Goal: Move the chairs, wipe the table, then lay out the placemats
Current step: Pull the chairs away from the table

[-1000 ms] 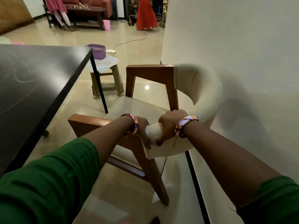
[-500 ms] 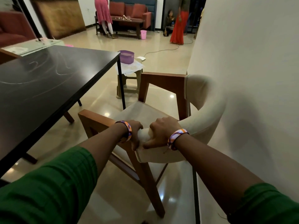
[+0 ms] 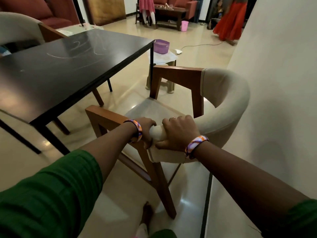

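**A:** so where's the chair [image 3: 214, 103] right now?

**B:** pulled out past the table's [image 3: 68, 69] near right corner, its curved cream back just beside the wall [image 3: 274, 83]. Both hands are clamped on the near end of that padded back, side by side and almost touching. Left hand [image 3: 145, 130] wraps the very end where the padding meets the wooden frame, right hand [image 3: 178, 132] grips just beside it, fingers curled over the top, thumb underneath. Bangle on each wrist, green sleeves.

**A:** anything on the table?

**B:** just faint smeary streaks on the dark top, toward the far half. Second chair [image 3: 18, 28] sits at the far left edge.

**A:** any containers around?

**B:** two. A purple tub [image 3: 161, 46] sits on a stool [image 3: 163, 73] just beyond the table's far right corner, with paper or cloth under it. There's something pale inside but I can't tell what. And a pink bucket [image 3: 185, 25] on the floor by the coffee table [image 3: 171, 12] way in the back, can't see into it.

**A:** people?

**B:** a few in the far room, one in pink, one in a red skirt.
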A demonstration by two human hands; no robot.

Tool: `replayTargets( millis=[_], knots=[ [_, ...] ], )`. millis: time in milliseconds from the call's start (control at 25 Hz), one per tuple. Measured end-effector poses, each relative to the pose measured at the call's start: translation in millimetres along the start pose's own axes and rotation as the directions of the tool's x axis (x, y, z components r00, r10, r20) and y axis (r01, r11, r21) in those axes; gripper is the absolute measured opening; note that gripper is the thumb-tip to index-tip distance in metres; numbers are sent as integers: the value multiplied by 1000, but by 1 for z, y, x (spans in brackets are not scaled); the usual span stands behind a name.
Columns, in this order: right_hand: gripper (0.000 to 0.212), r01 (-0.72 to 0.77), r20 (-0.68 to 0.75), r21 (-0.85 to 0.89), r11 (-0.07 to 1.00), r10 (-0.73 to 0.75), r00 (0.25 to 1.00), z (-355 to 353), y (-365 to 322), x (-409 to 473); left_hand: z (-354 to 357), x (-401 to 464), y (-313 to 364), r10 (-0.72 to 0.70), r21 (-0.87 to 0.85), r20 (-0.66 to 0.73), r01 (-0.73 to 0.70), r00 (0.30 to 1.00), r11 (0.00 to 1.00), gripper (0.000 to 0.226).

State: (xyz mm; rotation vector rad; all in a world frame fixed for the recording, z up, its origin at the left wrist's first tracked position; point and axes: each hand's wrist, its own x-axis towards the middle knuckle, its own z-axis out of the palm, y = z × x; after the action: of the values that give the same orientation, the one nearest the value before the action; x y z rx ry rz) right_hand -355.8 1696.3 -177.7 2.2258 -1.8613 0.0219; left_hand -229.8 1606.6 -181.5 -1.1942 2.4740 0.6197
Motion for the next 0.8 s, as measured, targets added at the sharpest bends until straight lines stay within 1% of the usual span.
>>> replayTargets(
  millis=[160,240,320,440,520,640,800],
  knots=[
    [64,63,-215,-92,994,-82,973,8,-4,-3,7,-10,-6,18,-14,-49,-18,999,1000,68],
    [64,99,-257,-88,991,-119,959,14,0,-2,9,-10,-12,55,-15,-88,-57,995,998,66],
    [64,130,-301,-96,987,-153,941,18,3,0,7,-9,-19,88,-15,-90,-90,992,996,62],
    [64,161,-321,-76,984,-177,930,23,6,7,0,-4,-27,97,-37,-52,-99,994,994,58],
    [64,167,-324,-56,984,-177,929,25,5,15,-5,-1,-30,96,-27,-50,-98,994,995,58],
    [61,150,-348,-58,987,-160,924,28,6,32,-16,10,-37,83,-21,-58,-85,995,996,58],
    [59,120,-359,-41,992,-127,925,33,8,61,-29,29,-50,44,-58,-57,-48,997,997,60]
  ],
)
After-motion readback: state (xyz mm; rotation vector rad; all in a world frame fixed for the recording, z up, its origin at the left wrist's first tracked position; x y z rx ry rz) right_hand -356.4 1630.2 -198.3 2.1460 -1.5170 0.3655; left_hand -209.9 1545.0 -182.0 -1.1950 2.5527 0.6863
